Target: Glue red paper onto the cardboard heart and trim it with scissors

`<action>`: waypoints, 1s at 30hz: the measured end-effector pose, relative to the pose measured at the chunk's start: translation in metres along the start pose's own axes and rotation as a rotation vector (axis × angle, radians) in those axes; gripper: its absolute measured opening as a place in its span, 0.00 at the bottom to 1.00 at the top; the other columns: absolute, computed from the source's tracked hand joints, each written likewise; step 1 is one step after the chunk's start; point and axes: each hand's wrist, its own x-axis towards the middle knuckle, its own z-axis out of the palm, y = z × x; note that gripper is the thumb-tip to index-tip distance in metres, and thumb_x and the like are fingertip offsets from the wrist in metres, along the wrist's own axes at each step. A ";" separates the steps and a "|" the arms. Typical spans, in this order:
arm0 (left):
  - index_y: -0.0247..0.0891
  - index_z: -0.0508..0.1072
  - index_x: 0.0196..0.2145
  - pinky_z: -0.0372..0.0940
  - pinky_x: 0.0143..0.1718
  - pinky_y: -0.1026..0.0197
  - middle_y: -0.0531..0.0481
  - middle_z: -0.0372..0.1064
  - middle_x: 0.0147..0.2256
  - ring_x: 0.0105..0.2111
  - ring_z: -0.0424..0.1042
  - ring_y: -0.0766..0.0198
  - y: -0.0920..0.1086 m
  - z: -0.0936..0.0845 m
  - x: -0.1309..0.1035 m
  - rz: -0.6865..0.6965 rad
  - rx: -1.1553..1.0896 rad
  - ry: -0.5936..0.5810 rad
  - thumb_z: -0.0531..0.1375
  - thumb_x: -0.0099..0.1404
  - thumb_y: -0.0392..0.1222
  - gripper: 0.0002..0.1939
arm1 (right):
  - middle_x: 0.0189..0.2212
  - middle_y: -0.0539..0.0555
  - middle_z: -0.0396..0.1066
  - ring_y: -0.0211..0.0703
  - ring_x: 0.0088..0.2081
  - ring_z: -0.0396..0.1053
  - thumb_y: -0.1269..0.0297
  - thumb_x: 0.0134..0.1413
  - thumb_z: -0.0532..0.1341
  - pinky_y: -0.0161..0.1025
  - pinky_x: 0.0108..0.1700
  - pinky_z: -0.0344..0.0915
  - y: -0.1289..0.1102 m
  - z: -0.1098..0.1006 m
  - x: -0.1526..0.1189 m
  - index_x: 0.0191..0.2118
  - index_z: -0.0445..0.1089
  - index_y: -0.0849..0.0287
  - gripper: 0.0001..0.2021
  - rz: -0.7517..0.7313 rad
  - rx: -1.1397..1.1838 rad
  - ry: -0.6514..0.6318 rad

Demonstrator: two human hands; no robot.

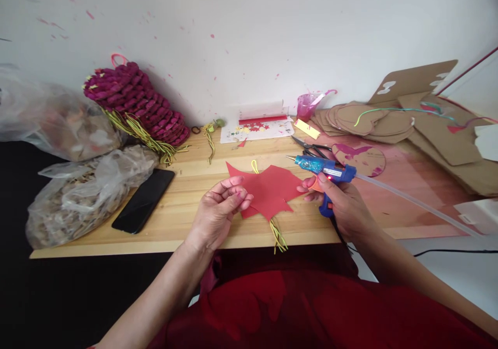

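My right hand (346, 204) grips a blue hot glue gun (319, 167) by its handle and orange trigger; the nozzle points left and a long clear glue stick (408, 198) runs out of its back. A red paper piece (272, 188) with jagged points lies on the table between my hands. Yellow-green cord shows as a loop (254, 166) above the paper and as a tassel (278, 236) below it. My left hand (220, 209) is at the paper's left side, thumb and fingertips pinched together; anything between them is too small to make out.
Black-handled scissors (311, 145) lie behind the glue gun. A white card with small stars (229, 135) and a pink cup (305, 108) stand near the wall. Cardboard pieces (439, 136) fill the right. At left are a phone (143, 201), plastic bags (93, 198) and a magenta braided bundle (140, 102).
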 end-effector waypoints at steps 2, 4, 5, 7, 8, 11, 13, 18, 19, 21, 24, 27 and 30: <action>0.35 0.77 0.41 0.73 0.34 0.70 0.55 0.74 0.28 0.29 0.78 0.69 0.000 -0.001 -0.001 0.004 -0.008 -0.008 0.75 0.50 0.33 0.20 | 0.35 0.54 0.77 0.46 0.37 0.76 0.43 0.51 0.68 0.39 0.34 0.72 -0.001 0.000 0.000 0.32 0.75 0.55 0.19 0.000 -0.001 -0.002; 0.35 0.78 0.41 0.73 0.34 0.70 0.55 0.74 0.28 0.31 0.78 0.68 -0.001 -0.002 -0.001 0.004 -0.011 -0.010 0.75 0.50 0.32 0.20 | 0.35 0.54 0.77 0.46 0.37 0.76 0.43 0.51 0.68 0.39 0.34 0.72 -0.001 0.001 0.000 0.32 0.75 0.55 0.19 -0.001 0.000 -0.001; 0.35 0.78 0.41 0.73 0.34 0.70 0.55 0.74 0.28 0.31 0.78 0.68 -0.001 -0.002 -0.001 0.003 -0.009 -0.009 0.75 0.49 0.32 0.20 | 0.35 0.54 0.77 0.46 0.37 0.76 0.43 0.51 0.68 0.39 0.35 0.72 -0.001 0.001 -0.001 0.32 0.75 0.55 0.19 -0.001 0.000 0.000; 0.35 0.78 0.40 0.73 0.34 0.69 0.55 0.74 0.28 0.32 0.79 0.67 -0.001 -0.001 -0.002 0.006 -0.002 -0.004 0.75 0.49 0.32 0.20 | 0.36 0.54 0.77 0.46 0.37 0.76 0.42 0.51 0.68 0.39 0.35 0.73 -0.001 0.001 -0.001 0.32 0.75 0.55 0.19 -0.001 -0.003 0.001; 0.35 0.79 0.40 0.74 0.35 0.69 0.55 0.74 0.29 0.32 0.79 0.67 -0.001 -0.001 -0.002 0.009 0.002 -0.002 0.75 0.49 0.32 0.20 | 0.36 0.54 0.77 0.47 0.38 0.77 0.42 0.51 0.67 0.40 0.35 0.73 -0.001 0.001 -0.001 0.32 0.75 0.55 0.19 0.000 -0.007 0.000; 0.36 0.79 0.40 0.74 0.39 0.67 0.55 0.73 0.29 0.35 0.79 0.67 -0.001 0.000 -0.002 0.022 0.015 -0.002 0.75 0.48 0.31 0.20 | 0.38 0.55 0.78 0.47 0.38 0.77 0.42 0.51 0.67 0.40 0.36 0.73 -0.002 0.001 -0.001 0.32 0.74 0.55 0.19 0.005 -0.018 -0.003; 0.36 0.79 0.39 0.73 0.42 0.67 0.55 0.73 0.29 0.36 0.79 0.67 -0.001 0.001 -0.002 0.034 0.026 -0.001 0.75 0.47 0.30 0.20 | 0.37 0.55 0.78 0.47 0.38 0.77 0.42 0.51 0.67 0.40 0.35 0.73 -0.002 0.001 -0.001 0.33 0.74 0.55 0.19 0.003 -0.022 -0.003; 0.36 0.79 0.39 0.73 0.43 0.67 0.55 0.73 0.31 0.36 0.78 0.68 0.001 0.002 -0.002 0.032 0.032 0.000 0.75 0.48 0.32 0.20 | 0.37 0.55 0.78 0.46 0.37 0.77 0.42 0.52 0.67 0.40 0.36 0.73 -0.001 0.000 -0.001 0.32 0.75 0.55 0.19 0.009 -0.011 -0.010; 0.36 0.80 0.39 0.73 0.41 0.67 0.55 0.73 0.30 0.35 0.78 0.68 0.001 0.001 -0.002 0.026 0.027 0.001 0.75 0.48 0.33 0.19 | 0.38 0.55 0.78 0.46 0.37 0.77 0.42 0.51 0.67 0.40 0.36 0.73 -0.001 0.000 -0.001 0.32 0.75 0.55 0.19 0.013 -0.009 -0.012; 0.36 0.80 0.38 0.73 0.37 0.68 0.55 0.72 0.29 0.32 0.76 0.70 0.001 0.001 -0.002 0.022 0.025 0.007 0.75 0.48 0.35 0.18 | 0.37 0.55 0.78 0.45 0.37 0.77 0.42 0.51 0.68 0.40 0.36 0.73 -0.001 0.000 0.000 0.32 0.76 0.55 0.19 0.013 -0.003 -0.009; 0.36 0.81 0.35 0.72 0.33 0.69 0.55 0.72 0.27 0.27 0.73 0.72 -0.001 0.000 -0.003 0.075 0.101 0.020 0.76 0.47 0.34 0.16 | 0.37 0.55 0.78 0.45 0.37 0.77 0.43 0.51 0.68 0.40 0.36 0.73 0.000 -0.001 0.000 0.31 0.76 0.55 0.19 0.017 0.007 -0.004; 0.36 0.81 0.35 0.72 0.33 0.69 0.53 0.75 0.29 0.28 0.73 0.71 -0.004 -0.001 -0.003 0.159 0.249 0.013 0.75 0.48 0.32 0.14 | 0.37 0.54 0.78 0.46 0.37 0.77 0.43 0.51 0.68 0.40 0.36 0.73 0.001 -0.001 0.001 0.32 0.76 0.54 0.18 0.012 0.023 -0.003; 0.37 0.82 0.36 0.72 0.34 0.68 0.51 0.76 0.31 0.30 0.74 0.69 -0.005 -0.005 -0.003 0.206 0.326 -0.001 0.74 0.50 0.32 0.14 | 0.37 0.55 0.78 0.47 0.37 0.77 0.43 0.51 0.68 0.41 0.35 0.73 0.002 -0.001 0.001 0.32 0.76 0.54 0.18 0.011 0.023 -0.001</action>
